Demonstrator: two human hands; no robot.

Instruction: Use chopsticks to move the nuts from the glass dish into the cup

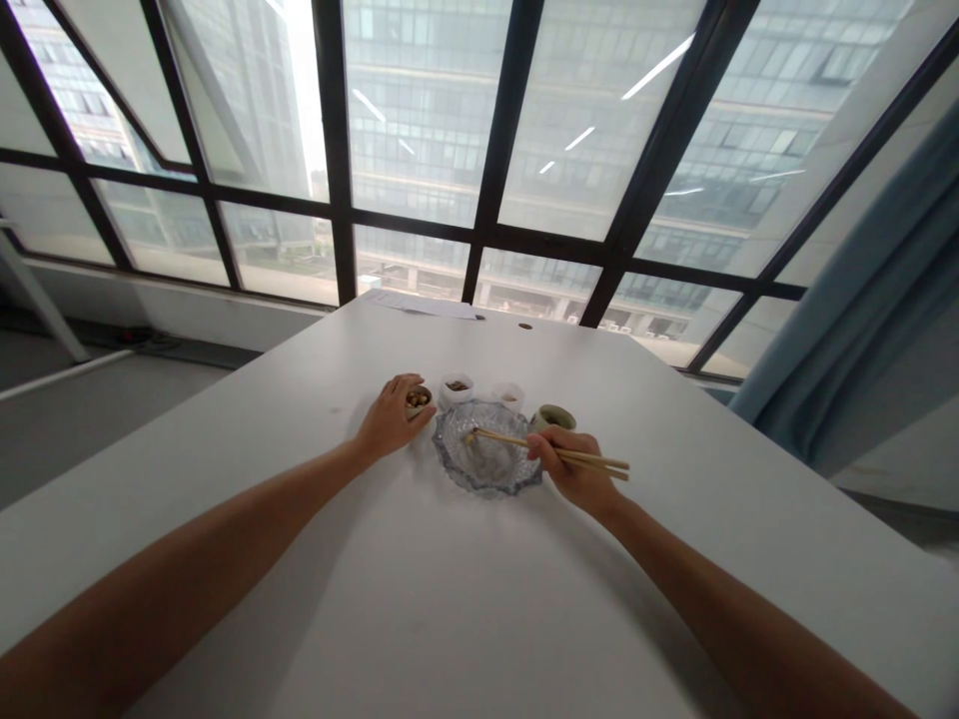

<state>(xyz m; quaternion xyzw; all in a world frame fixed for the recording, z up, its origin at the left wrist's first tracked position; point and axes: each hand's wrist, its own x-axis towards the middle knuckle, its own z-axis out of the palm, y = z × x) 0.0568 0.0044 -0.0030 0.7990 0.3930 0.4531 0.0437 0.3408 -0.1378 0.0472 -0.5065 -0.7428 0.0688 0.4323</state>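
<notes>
My right hand (575, 467) grips a pair of wooden chopsticks (516, 440). Their tips reach over the scalloped clear glass bowl (488, 487), at a small yellowish piece (470, 438); whether they pinch it I cannot tell. Fingers of my left hand (394, 414) are wrapped round a small cup (418, 401) with several brownish-yellow round pieces in it, left of the bowl. Behind the bowl stand a white cup (457, 392) with dark bits and another white cup (508, 397) with little visible inside. A green cup (553, 417) sits just beyond my right hand.
All this rests on a white table (465, 609). Papers (420, 305) and a small dark round item (525, 326) lie near its far edge. Large windows (427, 110) rise behind it, and a blue curtain (846, 290) hangs at the right.
</notes>
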